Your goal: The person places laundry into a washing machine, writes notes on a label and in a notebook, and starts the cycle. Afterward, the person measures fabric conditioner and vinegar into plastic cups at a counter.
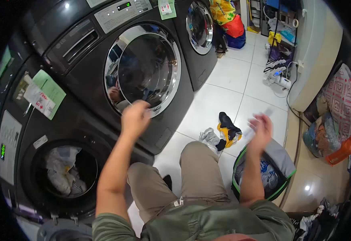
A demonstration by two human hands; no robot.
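My left hand (135,117) is raised in front of the lower rim of a closed round washer door (147,68). Its fingers are curled, and whatever may be in them is hidden. Over the floor on the other side, my right hand (261,127) is blurred by motion, with fingers apart and nothing seen in it. Beneath it is a grey bag with green trim (280,158), holding some cloth and plastic. Several socks (228,127), black, yellow and grey, lie on the tiles between my hands. At lower left, an open drum holds pale laundry (65,170).
Another dark front-loader (199,30) stands farther along the row. Full plastic bags (342,104) sit on the right-hand ledge. A cable (291,98) runs down the wall near a white device (280,81). Dark clothes (320,223) are piled at lower right.
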